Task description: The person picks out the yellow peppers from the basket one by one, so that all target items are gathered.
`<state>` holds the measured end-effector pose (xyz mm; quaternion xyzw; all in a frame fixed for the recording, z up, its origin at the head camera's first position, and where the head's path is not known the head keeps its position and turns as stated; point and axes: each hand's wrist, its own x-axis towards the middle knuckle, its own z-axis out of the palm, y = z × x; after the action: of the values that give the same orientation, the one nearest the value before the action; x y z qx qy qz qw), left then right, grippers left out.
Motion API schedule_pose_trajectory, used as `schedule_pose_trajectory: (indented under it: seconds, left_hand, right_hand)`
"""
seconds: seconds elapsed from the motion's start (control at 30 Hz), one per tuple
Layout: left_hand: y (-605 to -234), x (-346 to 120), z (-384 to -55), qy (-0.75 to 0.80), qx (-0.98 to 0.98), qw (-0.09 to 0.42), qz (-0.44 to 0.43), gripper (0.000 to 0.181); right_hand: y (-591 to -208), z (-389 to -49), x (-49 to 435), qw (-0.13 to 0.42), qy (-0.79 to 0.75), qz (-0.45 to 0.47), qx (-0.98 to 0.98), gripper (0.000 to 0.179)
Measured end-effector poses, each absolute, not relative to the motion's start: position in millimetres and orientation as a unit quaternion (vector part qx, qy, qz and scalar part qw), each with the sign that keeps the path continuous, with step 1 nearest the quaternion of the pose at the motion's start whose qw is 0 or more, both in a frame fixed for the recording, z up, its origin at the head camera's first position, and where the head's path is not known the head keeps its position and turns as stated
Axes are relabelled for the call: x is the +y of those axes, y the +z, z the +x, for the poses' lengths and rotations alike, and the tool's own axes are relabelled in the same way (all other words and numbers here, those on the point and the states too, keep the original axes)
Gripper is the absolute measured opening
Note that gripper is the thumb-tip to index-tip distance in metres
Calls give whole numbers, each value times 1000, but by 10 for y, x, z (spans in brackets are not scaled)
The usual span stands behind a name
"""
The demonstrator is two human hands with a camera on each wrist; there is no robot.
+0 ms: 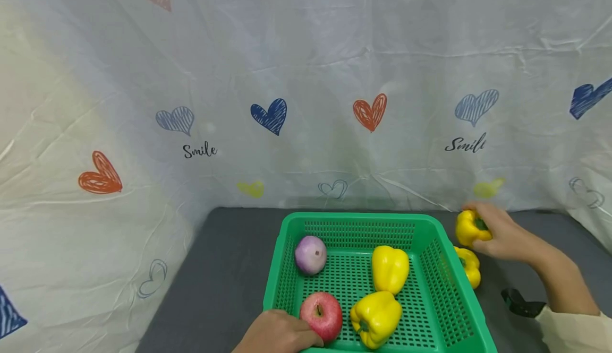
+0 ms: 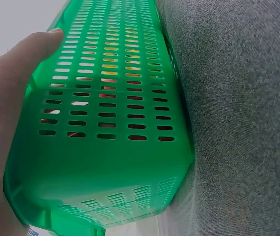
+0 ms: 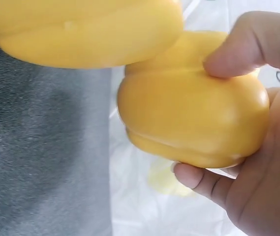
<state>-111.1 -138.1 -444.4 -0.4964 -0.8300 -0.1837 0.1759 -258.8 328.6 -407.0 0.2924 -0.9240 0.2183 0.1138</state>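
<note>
My right hand (image 1: 502, 233) grips a yellow bell pepper (image 1: 470, 227) just outside the basket's far right corner. In the right wrist view the thumb lies on one side of this pepper (image 3: 194, 108) and the fingers on the other. A second yellow bell pepper (image 1: 469, 269) rests on the table against the basket's right side. My left hand (image 1: 279, 333) holds the near left rim of the green basket (image 1: 356, 217), its thumb on the outer wall in the left wrist view. Inside lie a purple onion (image 1: 311, 255), a red apple (image 1: 321, 316) beside the left fingers, and two yellow bell peppers (image 1: 390, 269).
The dark grey table (image 1: 224, 268) spreads around the basket. Behind it hangs a white sheet (image 1: 315, 151) printed with hearts. A black strap (image 1: 522, 304) is at my right wrist, near the pale sleeve (image 1: 574, 329).
</note>
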Motion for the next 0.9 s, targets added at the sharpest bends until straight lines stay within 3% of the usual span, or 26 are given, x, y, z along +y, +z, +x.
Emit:
schedule_pose_trajectory:
  seconds: [0.3,0.67,0.9]
  left_hand:
    - [-4413,-1396,-1110,-181,-827,177,-502,14]
    - [-4401,-1383,-1104,-186,-830,165,-499,16]
    - [-4385,-1380,-1085,-189,-841,141,-487,19]
  right_hand:
    - [-4158,-2593,3355,59,245,242,-937,63]
    - [-4214,-2575,3448,-47,253,203,-945,60]
    - [-4253,-2571,3456,-52,239,208,-947,62]
